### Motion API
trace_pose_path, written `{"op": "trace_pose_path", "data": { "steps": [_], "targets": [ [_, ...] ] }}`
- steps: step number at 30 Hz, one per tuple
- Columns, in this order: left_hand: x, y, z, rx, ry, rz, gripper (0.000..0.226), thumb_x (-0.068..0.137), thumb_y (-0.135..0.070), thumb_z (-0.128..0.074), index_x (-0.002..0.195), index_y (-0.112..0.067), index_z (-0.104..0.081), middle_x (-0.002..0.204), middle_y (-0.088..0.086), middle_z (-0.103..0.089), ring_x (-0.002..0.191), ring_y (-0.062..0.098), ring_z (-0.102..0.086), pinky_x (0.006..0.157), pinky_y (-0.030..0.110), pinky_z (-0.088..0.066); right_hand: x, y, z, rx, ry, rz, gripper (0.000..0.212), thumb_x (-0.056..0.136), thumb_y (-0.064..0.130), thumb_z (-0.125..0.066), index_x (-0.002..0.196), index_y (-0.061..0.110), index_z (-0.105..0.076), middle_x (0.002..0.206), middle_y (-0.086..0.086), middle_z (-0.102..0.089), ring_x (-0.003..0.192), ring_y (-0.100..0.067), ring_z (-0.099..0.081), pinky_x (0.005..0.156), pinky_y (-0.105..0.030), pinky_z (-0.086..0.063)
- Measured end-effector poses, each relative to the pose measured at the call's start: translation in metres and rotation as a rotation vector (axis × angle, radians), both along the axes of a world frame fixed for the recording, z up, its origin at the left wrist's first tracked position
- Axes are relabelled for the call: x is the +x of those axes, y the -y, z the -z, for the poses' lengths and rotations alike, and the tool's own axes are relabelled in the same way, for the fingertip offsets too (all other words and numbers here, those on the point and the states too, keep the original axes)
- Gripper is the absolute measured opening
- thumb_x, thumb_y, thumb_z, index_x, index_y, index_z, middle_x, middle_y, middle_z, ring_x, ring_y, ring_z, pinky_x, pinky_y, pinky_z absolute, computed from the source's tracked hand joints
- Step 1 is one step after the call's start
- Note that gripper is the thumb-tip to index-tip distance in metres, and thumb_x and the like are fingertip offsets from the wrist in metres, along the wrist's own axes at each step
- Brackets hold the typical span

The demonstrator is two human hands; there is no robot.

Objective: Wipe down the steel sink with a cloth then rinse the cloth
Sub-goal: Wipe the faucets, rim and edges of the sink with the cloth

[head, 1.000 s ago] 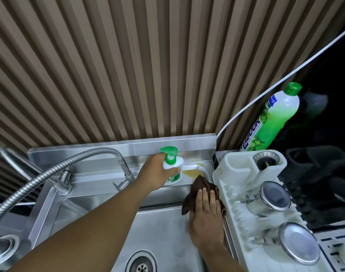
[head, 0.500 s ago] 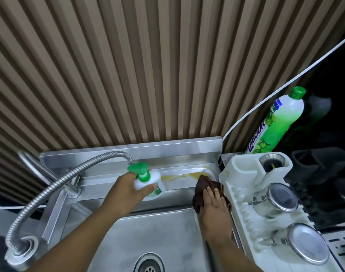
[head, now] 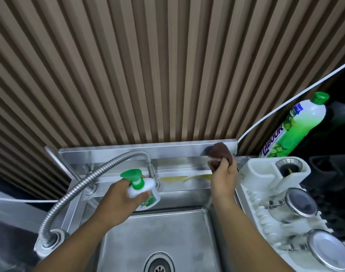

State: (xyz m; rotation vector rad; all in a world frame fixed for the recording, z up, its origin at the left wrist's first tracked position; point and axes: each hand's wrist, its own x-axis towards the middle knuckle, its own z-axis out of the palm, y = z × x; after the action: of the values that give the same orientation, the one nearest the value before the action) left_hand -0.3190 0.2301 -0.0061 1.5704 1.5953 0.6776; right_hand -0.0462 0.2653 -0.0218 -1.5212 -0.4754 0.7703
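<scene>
My right hand (head: 224,177) grips the bunched dark brown cloth (head: 219,152), held against the far right corner of the stainless steel sink's (head: 177,232) upright back panel. My left hand (head: 118,201) is wrapped round a white plastic bottle with a green pump head (head: 146,195), near the far ledge, left of centre. A yellow smear (head: 179,178) lies on that ledge between my hands. A white plastic drying rack (head: 252,173) stands just right of the sink.

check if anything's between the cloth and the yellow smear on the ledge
Nothing visible. The right hand holds the cloth on the backsplash above the yellow smear; the left hand holds the pump bottle aside.
</scene>
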Motion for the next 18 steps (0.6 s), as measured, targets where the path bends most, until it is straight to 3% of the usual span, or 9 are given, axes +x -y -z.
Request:
{"op": "trace_pose_path", "data": {
  "steps": [3, 6, 8, 11, 14, 16, 18],
  "targets": [
    [-0.006, 0.001, -0.004, -0.021, -0.007, 0.018, 0.042, 0.068, -0.050, -0.081, 0.104, -0.033, -0.068, 0.096, -0.015, -0.074, 0.090, 0.005, -0.069, 0.084, 0.038, -0.059, -0.001, -0.017, -0.008, -0.039, 0.174, 0.010, 0.052, 0.102, 0.034, -0.037, 0.153, 0.030, -0.038, 0.149, -0.006, -0.051, 0.134, -0.030, -0.048, 0.110, -0.034, -0.035],
    [-0.010, 0.002, -0.008, -0.059, -0.052, 0.094, 0.052, 0.062, -0.060, -0.074, 0.105, -0.032, -0.066, 0.097, -0.017, -0.072, 0.090, 0.003, -0.068, 0.084, 0.035, -0.058, -0.015, -0.039, -0.002, -0.113, 0.388, -0.061, 0.058, 0.106, 0.030, -0.033, 0.160, 0.014, -0.018, 0.166, -0.011, -0.018, 0.152, -0.031, -0.018, 0.121, -0.040, -0.020],
    [-0.012, 0.003, -0.010, -0.061, -0.067, 0.138, 0.054, 0.062, -0.064, -0.072, 0.104, -0.031, -0.066, 0.098, -0.018, -0.072, 0.092, 0.002, -0.067, 0.087, 0.032, -0.056, -0.033, -0.048, 0.016, -0.216, 0.628, -0.176, 0.061, 0.106, 0.032, -0.033, 0.159, 0.007, -0.015, 0.167, -0.014, -0.010, 0.153, -0.037, -0.007, 0.123, -0.047, -0.012],
    [-0.013, 0.002, -0.012, -0.048, -0.082, 0.154, 0.053, 0.063, -0.066, -0.071, 0.104, -0.032, -0.066, 0.098, -0.020, -0.071, 0.093, 0.000, -0.067, 0.088, 0.031, -0.055, -0.066, -0.042, 0.034, -0.294, 1.030, -0.363, 0.062, 0.105, 0.035, -0.033, 0.159, 0.010, -0.017, 0.167, -0.013, -0.015, 0.152, -0.041, -0.010, 0.122, -0.052, -0.012],
    [-0.013, 0.002, -0.014, -0.031, -0.087, 0.153, 0.052, 0.063, -0.066, -0.070, 0.103, -0.033, -0.066, 0.097, -0.024, -0.070, 0.092, -0.001, -0.066, 0.087, 0.030, -0.055, -0.089, -0.035, 0.041, -0.126, 1.393, -0.596, 0.066, 0.096, 0.038, -0.034, 0.157, 0.015, -0.027, 0.162, -0.011, -0.030, 0.150, -0.040, -0.024, 0.119, -0.055, -0.022],
    [-0.012, 0.001, -0.015, -0.016, -0.102, 0.160, 0.050, 0.063, -0.066, -0.068, 0.102, -0.034, -0.066, 0.096, -0.028, -0.068, 0.092, -0.003, -0.065, 0.086, 0.028, -0.054, -0.085, -0.038, 0.041, -0.113, 1.515, -0.695, 0.066, 0.095, 0.039, -0.032, 0.157, 0.018, -0.027, 0.162, -0.008, -0.031, 0.150, -0.036, -0.025, 0.119, -0.056, -0.026],
    [-0.011, 0.001, -0.016, -0.017, -0.105, 0.166, 0.048, 0.064, -0.064, -0.069, 0.102, -0.035, -0.065, 0.096, -0.029, -0.068, 0.092, -0.005, -0.064, 0.085, 0.027, -0.054, -0.073, -0.038, 0.039, -0.180, 1.575, -0.696, 0.068, 0.094, 0.042, -0.026, 0.159, 0.021, -0.023, 0.164, -0.005, -0.027, 0.152, -0.033, -0.019, 0.120, -0.056, -0.020]
  ]
}}
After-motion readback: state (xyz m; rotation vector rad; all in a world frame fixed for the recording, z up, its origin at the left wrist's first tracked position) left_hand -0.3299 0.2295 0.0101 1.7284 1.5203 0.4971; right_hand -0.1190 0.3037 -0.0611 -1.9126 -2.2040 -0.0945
